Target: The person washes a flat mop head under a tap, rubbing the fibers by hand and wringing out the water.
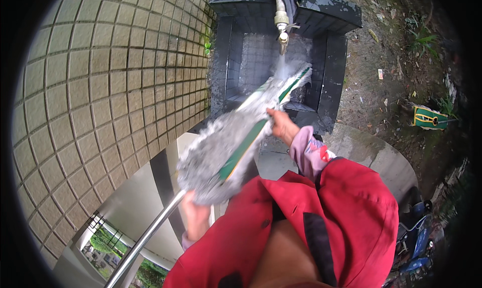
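A long flat dust mop head (222, 148) with wet grey fringe and a green, yellow-edged backing slants from in front of my body to the basin (220, 62). Midway along it, my right hand (283, 125) grips its right edge. Blurred at the near end, my left hand (196, 215) holds the fringe, beside a shiny metal pole (147, 237). The pole runs down to the lower left; its upper end is hidden by the mop. From a metal tap (283, 37), water pours onto the far end of the fringe, inside the dark-tiled basin.
A beige tiled wall (113, 73) rises close on the left. Dark cloth (290, 2) hangs around the tap pipe. Another green mop head (430, 117) lies on the littered soil at right. Blue objects, possibly a bicycle (418, 243), stand at lower right.
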Demonstrator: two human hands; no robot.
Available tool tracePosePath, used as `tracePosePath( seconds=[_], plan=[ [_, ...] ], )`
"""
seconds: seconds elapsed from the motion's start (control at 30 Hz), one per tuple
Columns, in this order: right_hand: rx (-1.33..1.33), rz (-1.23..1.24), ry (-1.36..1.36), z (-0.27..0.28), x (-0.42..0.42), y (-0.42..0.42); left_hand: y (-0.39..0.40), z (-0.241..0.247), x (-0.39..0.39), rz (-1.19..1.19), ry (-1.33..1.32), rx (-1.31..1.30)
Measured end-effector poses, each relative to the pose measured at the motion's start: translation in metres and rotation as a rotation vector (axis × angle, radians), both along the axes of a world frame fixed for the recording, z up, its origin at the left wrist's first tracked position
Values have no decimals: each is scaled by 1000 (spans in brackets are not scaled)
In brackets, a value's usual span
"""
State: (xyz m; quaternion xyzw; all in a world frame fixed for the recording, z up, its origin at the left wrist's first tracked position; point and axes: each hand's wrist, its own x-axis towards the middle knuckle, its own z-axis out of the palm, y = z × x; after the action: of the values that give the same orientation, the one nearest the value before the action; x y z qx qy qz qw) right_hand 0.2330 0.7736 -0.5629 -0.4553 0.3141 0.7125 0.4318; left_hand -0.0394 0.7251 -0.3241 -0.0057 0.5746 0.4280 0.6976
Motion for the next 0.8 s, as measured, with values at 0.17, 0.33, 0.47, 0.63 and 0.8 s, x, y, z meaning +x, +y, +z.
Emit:
tracePosePath(
  seconds=[0.17,0.33,0.47,0.63,0.8],
  plan=[
    [272,42,-190,-11,65,-20,47,-12,117,-80,-21,213],
    [319,-175,85,67,57,-14,64,33,147,-529,247,455],
    [326,-188,102,48,83,3,116,41,139,-1092,1044,1190],
    [310,-150,217,61,83,21,158,51,155,-1703,971,1767],
    [199,-81,7,-2,45,37,123,10,106,-1365,942,1574]
  ],
)
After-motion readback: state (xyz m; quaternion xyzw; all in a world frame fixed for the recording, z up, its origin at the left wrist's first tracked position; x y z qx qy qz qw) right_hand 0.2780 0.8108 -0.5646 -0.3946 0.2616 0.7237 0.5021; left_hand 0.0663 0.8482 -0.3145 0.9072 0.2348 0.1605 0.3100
